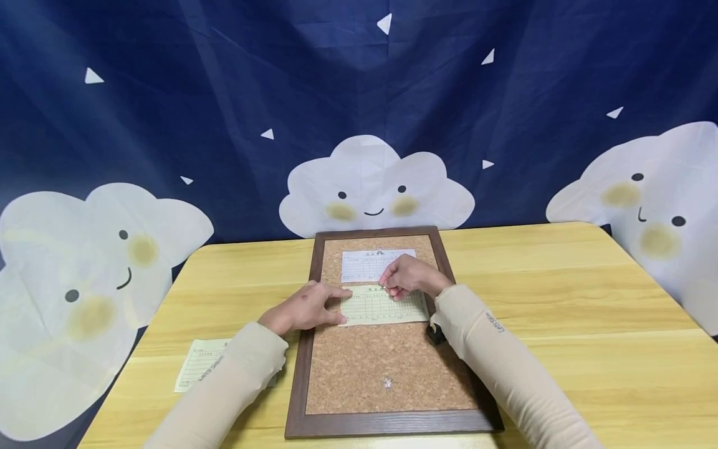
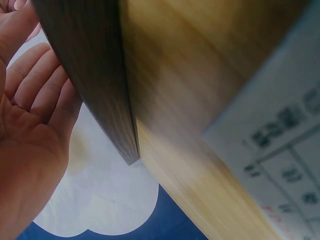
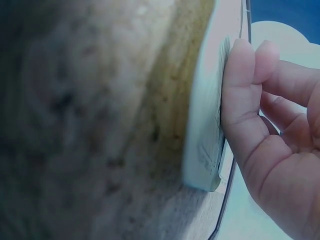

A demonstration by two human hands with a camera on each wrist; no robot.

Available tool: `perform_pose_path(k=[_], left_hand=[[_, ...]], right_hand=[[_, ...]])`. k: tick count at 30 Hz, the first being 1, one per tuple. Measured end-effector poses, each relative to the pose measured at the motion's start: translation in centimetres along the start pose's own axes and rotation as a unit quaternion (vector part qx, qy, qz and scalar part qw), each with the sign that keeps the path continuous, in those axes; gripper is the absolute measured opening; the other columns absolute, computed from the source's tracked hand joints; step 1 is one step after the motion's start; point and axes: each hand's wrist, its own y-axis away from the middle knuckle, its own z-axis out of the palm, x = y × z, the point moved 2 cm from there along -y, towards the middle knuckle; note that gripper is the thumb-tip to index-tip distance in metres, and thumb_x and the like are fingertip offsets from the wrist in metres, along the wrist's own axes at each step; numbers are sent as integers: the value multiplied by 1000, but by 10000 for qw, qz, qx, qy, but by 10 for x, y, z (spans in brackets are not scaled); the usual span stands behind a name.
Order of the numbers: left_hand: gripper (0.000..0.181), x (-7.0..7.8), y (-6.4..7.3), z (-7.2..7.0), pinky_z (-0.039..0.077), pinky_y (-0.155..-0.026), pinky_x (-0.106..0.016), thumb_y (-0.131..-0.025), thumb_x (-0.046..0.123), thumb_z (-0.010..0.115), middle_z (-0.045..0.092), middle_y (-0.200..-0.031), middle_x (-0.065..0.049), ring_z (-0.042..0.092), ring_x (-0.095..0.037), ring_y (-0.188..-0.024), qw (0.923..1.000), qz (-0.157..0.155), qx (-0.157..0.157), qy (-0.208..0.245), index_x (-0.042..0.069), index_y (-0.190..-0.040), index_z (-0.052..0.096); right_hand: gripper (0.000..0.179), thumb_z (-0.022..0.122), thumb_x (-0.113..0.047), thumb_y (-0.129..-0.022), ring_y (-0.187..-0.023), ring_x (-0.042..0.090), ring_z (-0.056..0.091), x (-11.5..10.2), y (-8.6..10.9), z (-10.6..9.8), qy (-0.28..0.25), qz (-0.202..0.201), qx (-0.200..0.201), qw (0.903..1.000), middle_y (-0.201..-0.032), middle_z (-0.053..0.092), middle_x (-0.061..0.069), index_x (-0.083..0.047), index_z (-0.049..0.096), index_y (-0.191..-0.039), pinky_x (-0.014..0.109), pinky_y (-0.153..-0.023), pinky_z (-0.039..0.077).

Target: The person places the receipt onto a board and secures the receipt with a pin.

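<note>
A pale yellow printed slip [image 1: 370, 308] lies across the middle of a cork board [image 1: 359, 355]. My left hand [image 1: 307, 307] reaches over the board's left frame, its thumb and fingertips spread on the slip's left edge. At the slip's top edge, my right hand [image 1: 412, 276] pinches a small pushpin between thumb and index finger; the fingertips mostly hide it. The right wrist view shows that thumb and finger together beside the slip [image 3: 202, 135], which bows up at its edge. Just above lies a white printed slip [image 1: 359, 267], partly covered by my right hand, with a pin at its top.
Several clear pushpins [image 1: 387, 383] sit in a small cluster low on the cork. Another yellow slip [image 1: 199, 365] lies on the wooden table [image 1: 589, 293] left of the board, partly under my left sleeve. A dark blue cloud-print curtain [image 1: 359, 81] hangs behind the table.
</note>
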Motion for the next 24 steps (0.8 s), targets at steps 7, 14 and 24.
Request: perform_pose_path(k=[7, 14, 24], left_hand=[[54, 0, 0, 0, 45, -105, -41, -87, 18, 80, 59, -139, -8, 50, -21, -131, 10000, -3, -17, -4, 8, -137, 62], [54, 0, -1, -1, 47, -99, -37, -87, 18, 80, 60, -138, -8, 54, -17, -124, 10000, 42, -27, -41, 8, -137, 62], [54, 1, 0, 0, 45, -105, -41, -87, 18, 79, 59, -139, -8, 49, -22, -132, 10000, 53, -47, -8, 7, -137, 61]], right_hand=[[14, 54, 9, -97, -56, 10, 56, 1, -2, 0, -22, 52, 3, 10000, -67, 59, 6, 10, 68, -102, 25, -60, 58], [13, 55, 7, -98, -57, 11, 56, 0, -2, 0, 18, 90, 5, 10000, -66, 59, 7, 9, 67, -100, 25, -59, 57], [13, 55, 7, -98, -56, 11, 55, 0, -2, 0, 67, 1, -70, 10000, -65, 58, 6, 10, 67, -102, 26, -60, 57]])
